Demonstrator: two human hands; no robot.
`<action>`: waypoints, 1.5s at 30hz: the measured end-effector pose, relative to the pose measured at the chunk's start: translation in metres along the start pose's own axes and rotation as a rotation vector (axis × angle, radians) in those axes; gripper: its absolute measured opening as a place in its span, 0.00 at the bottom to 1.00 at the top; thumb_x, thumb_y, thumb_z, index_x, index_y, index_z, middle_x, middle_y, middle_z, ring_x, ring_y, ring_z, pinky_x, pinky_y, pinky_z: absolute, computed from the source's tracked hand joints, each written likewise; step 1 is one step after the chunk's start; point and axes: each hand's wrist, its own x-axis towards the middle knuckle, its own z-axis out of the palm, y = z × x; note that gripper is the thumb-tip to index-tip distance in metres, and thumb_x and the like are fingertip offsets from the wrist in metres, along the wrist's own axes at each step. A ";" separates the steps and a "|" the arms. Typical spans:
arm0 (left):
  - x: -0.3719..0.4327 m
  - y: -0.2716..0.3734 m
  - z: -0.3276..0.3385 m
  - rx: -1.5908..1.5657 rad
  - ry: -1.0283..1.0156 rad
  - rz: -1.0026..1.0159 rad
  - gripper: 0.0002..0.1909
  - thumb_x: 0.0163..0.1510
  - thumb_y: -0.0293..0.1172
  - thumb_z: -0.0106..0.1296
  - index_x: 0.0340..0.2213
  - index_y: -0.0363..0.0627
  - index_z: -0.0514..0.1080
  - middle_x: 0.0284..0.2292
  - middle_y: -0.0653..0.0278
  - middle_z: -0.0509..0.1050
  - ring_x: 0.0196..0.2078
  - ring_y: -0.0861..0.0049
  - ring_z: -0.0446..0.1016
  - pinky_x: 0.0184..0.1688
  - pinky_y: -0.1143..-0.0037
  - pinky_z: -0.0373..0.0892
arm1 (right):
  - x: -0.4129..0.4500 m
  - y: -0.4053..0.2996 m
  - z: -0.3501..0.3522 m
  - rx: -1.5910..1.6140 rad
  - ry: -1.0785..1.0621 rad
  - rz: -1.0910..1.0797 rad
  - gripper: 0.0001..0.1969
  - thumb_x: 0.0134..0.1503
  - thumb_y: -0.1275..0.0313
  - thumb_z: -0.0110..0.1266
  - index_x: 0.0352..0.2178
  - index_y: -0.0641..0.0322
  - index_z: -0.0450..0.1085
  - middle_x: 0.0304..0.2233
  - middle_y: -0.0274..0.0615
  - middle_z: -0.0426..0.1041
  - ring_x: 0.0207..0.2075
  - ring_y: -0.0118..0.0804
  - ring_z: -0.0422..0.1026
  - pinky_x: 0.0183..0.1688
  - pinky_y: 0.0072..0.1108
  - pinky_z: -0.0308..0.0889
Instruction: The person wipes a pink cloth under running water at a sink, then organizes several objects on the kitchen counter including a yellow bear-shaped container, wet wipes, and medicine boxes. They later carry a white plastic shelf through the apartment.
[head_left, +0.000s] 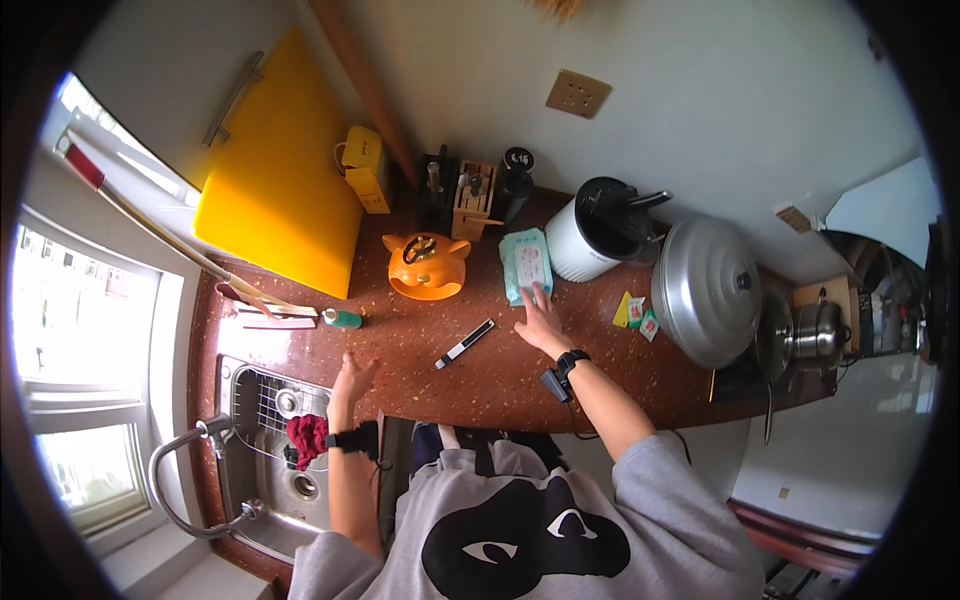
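Observation:
My right hand (540, 322) reaches over the red speckled countertop (405, 397), fingers spread. Its fingertips overlap the lower edge of a light-green soft pack of wipes (525, 262); whether they touch it, I cannot tell. My left hand (352, 381) hovers at the counter's edge beside the sink, empty, with its fingers apart. Between the hands lies a slim white-and-black tool that looks like a box cutter (465, 343). Behind it sits an orange cat-shaped holder (426, 270) with a dark band on top. A small green bottle (343, 319) lies beyond my left hand.
At left is a steel sink (274, 525) with a wire rack, a dark red cloth (307, 441) and a curved faucet (161, 465). A white bin (581, 240), small packets (636, 311), a large lidded pot (705, 292) and a saucepan (817, 337) stand right. A yellow cabinet door (285, 180) juts out.

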 end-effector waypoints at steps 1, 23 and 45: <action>-0.013 -0.003 0.007 0.031 0.012 0.129 0.38 0.50 0.47 0.57 0.51 0.28 0.56 0.35 0.46 0.74 0.34 0.66 0.76 0.34 0.72 0.71 | 0.002 -0.008 -0.004 0.059 -0.056 0.065 0.40 0.46 0.64 0.57 0.60 0.52 0.48 0.64 0.47 0.37 0.63 0.54 0.43 0.61 0.38 0.50; 0.051 0.105 0.052 -0.665 0.282 0.646 0.28 0.56 0.24 0.42 0.58 0.39 0.49 0.56 0.46 0.57 0.59 0.57 0.57 0.60 0.70 0.54 | 0.037 -0.190 -0.036 1.049 -0.167 -0.052 0.46 0.50 0.56 0.61 0.60 0.51 0.38 0.57 0.50 0.53 0.55 0.46 0.61 0.46 0.35 0.70; 0.023 0.087 0.027 -0.537 0.276 0.692 0.21 0.54 0.17 0.41 0.50 0.37 0.57 0.45 0.46 0.67 0.49 0.55 0.67 0.51 0.69 0.64 | 0.032 -0.023 -0.007 0.115 0.395 0.042 0.33 0.48 0.60 0.58 0.54 0.58 0.58 0.58 0.56 0.52 0.56 0.60 0.54 0.56 0.39 0.55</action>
